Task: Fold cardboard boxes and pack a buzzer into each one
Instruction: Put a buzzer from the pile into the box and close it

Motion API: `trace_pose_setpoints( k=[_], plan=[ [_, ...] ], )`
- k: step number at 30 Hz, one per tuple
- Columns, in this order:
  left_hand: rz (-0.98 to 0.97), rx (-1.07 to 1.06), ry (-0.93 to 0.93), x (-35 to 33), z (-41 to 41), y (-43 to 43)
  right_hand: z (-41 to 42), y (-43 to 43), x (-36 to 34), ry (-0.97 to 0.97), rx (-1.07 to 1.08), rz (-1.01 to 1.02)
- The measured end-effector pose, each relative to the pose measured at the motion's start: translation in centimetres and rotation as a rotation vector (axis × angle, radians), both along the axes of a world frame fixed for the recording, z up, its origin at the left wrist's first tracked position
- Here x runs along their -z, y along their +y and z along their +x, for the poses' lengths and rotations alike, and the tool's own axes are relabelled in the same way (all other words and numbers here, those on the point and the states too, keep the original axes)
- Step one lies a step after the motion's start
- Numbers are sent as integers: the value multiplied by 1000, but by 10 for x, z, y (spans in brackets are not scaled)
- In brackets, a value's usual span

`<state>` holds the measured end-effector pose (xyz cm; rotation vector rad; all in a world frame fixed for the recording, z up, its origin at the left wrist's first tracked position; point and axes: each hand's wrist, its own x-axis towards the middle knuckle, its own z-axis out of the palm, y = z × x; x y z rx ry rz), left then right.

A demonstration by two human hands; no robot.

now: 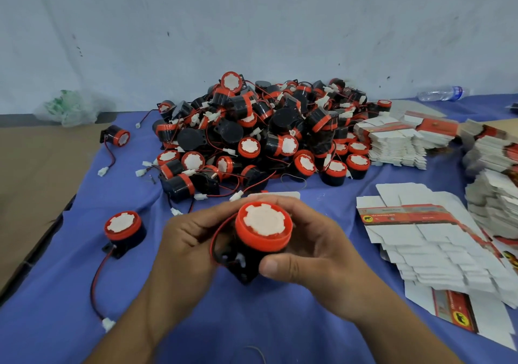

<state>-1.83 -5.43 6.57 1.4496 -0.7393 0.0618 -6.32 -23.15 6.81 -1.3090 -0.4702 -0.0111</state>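
A black buzzer [263, 227] with a red cap and white centre is held above the blue cloth [70, 293] by both hands. My left hand [187, 237] wraps its left side, where its red and black wire loops. My right hand [314, 251] grips its right side, thumb pressed on the black body. A white cardboard flap [283, 194] peeks out just behind the buzzer. A big heap of buzzers [260, 136] lies further back. Flat unfolded boxes [437, 245], white with red bands, are stacked at the right.
A loose buzzer [123, 230] with a trailing wire stands left of my hands, another [117, 137] at the far left edge of the cloth. More flat box stacks [398, 139] lie at the back right. A plastic bottle [443, 93] and a crumpled bag [73, 108] lie by the wall.
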Motion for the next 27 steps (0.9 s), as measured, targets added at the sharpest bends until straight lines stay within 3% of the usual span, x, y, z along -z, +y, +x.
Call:
trace_pose_setpoints(
  k=[3, 4, 7, 10, 17, 19, 23, 27],
  plan=[
    [-103, 402, 275, -2, 4, 8, 0, -3, -3, -1, 165, -70],
    [-82, 437, 292, -1, 3, 9, 1, -4, -2, -22, 250, -155],
    [86, 136, 168, 1, -1, 1, 1, -4, -1, -114, 442, -499],
    [119, 9, 134, 4, 0, -4, 2, -8, -1, -160, 421, -679],
    [-13, -64, 135, 11, 13, 6, 1, -25, -5, -107, 577, -457],
    [-8, -22, 159, 13, 15, 8, 1, -24, -5, -97, 610, -482],
    [-4, 148, 262, 15, 13, 10, 1, -25, -6, -12, 421, -510],
    [-80, 307, 347, 10, 10, 10, 0, -24, -6, -82, 484, -652]
  ],
)
